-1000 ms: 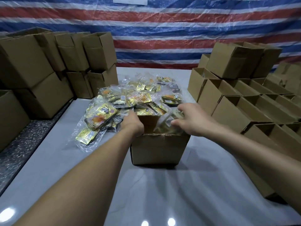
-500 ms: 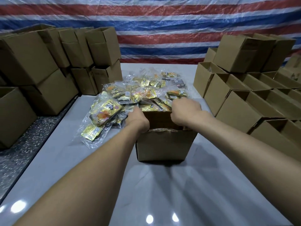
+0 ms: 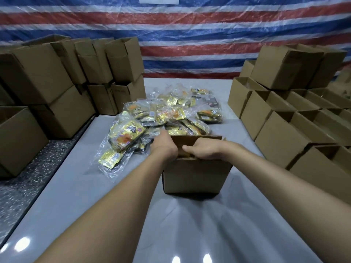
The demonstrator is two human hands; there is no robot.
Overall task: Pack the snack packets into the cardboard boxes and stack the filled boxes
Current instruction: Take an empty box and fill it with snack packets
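Vs. a sec ago: the R hand [image 3: 204,149] no longer holds a packet over the box [image 3: 191,175]. It was balled up at the far R rim half a sec back; now it lies across the open top, fingers fairly straight and pointing L, palm down on what's inside. It grips nothing I can see. A bit of yellow shows in the gap under it. The L hand [image 3: 165,147] hasn't moved much and is still at the box's far-L corner. Its fingers are hidden past the rim, so I can't tell if it grips or just rests there. The two hands nearly meet over the opening. The box is in the same spot, mid-table, upright, far flap standing up.

The packets [image 3: 165,114], gold and orange in clear wrap, lie heaped just behind the box, touching its far side and spilling out to the L.

The table [image 3: 76,196] is pale grey and glossy, w/ lamp glare near the front edge. Closed boxes [image 3: 57,82] are stacked two high along its L side. Open boxes [image 3: 281,130] stand in rows on the R, a couple more piled on top at the back. Speckled floor [image 3: 20,183] shows at L. The back wall is a red, white and blue striped tarp [image 3: 190,35].
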